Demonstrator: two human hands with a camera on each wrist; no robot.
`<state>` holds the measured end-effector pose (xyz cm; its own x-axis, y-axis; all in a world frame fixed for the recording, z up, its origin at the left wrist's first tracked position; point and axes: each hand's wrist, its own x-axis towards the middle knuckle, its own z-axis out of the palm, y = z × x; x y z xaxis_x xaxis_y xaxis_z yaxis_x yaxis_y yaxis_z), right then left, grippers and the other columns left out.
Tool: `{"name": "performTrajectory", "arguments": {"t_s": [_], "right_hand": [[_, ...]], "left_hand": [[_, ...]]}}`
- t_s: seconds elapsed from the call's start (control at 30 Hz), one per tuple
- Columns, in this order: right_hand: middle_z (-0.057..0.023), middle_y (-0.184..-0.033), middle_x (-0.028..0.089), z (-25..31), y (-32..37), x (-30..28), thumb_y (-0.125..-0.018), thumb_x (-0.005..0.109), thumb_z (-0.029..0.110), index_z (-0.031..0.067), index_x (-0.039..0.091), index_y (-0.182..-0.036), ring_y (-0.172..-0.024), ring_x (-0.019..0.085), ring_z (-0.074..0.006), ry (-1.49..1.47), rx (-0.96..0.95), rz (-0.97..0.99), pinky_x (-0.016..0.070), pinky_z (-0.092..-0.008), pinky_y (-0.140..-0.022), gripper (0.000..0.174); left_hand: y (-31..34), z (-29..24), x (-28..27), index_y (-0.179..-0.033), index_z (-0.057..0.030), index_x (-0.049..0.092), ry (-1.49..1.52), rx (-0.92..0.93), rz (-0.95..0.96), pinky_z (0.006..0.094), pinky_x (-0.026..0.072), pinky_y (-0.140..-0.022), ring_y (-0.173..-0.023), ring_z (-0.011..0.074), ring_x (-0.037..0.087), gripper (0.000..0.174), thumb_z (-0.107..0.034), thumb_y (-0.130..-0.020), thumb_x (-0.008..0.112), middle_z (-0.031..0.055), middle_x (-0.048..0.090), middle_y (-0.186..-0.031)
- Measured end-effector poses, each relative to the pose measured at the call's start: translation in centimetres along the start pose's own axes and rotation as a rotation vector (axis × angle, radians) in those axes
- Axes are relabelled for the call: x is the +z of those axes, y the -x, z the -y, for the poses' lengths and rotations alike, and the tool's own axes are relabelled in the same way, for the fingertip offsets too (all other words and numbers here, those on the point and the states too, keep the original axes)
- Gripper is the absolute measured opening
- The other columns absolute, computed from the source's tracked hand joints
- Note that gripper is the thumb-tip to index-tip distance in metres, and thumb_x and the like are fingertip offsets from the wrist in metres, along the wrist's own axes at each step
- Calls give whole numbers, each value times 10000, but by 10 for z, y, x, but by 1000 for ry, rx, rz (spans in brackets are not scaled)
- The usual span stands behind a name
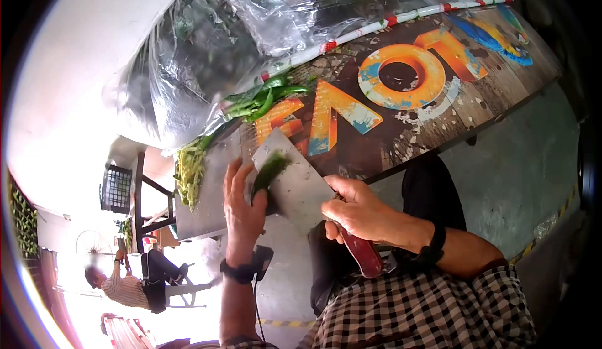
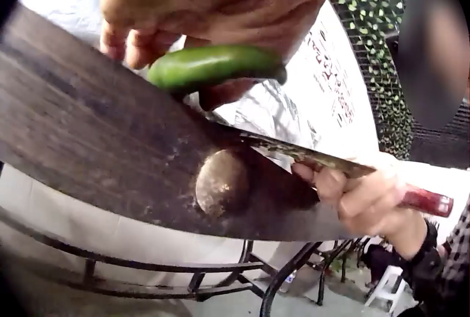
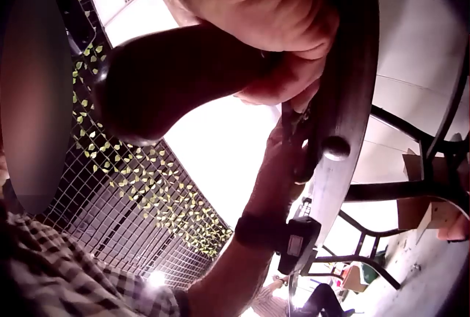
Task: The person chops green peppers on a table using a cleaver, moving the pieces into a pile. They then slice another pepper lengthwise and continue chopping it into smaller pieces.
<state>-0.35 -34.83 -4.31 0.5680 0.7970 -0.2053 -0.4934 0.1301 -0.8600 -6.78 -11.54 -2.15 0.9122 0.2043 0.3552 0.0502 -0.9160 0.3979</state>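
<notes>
A green pepper (image 1: 271,172) lies between the thumb and fingers of my left hand (image 1: 243,208), its far end blurred over the blade. The left wrist view shows the same pepper (image 2: 213,67) under the palm, close above the table edge. My right hand (image 1: 357,211) grips the dark red handle (image 1: 364,255) of a cleaver. Its broad blade (image 1: 295,186) reaches over the table's near edge, beside the left hand, with small dark specks on it. From the right wrist, the fist (image 3: 264,23) wraps the handle, while the blade is mostly hidden.
More green peppers (image 1: 266,98) lie beyond the hands, and a pale green-yellow heap of cut pieces (image 1: 189,173) sits to the left. Clear plastic sheeting (image 1: 251,23) covers the far side of the printed table (image 1: 464,104). Another person (image 1: 132,286) sits further off at left.
</notes>
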Motion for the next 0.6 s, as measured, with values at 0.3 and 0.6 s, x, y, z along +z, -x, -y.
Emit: {"name": "performTrajectory", "arguments": {"t_s": [0.3,0.6], "right_hand": [[-61,-714,599,-1,0,-3,-971,461,71,-23,511,-1137,-563,603,-102,44,-17,48,502,-248,-486,198],[-60,-740,594,-5,-5,2,-944,457,68,-57,481,-1182,-572,607,-105,54,-62,54,510,-254,-493,270]], "left_hand": [[43,4,-9,-1108,2,666,195,-406,-86,271,503,-550,-637,124,623,264,-4,-845,649,91,668,-875],[37,14,-12,-1047,5,697,184,-302,-64,265,488,-592,-644,128,608,215,18,-842,635,92,662,-867]]}}
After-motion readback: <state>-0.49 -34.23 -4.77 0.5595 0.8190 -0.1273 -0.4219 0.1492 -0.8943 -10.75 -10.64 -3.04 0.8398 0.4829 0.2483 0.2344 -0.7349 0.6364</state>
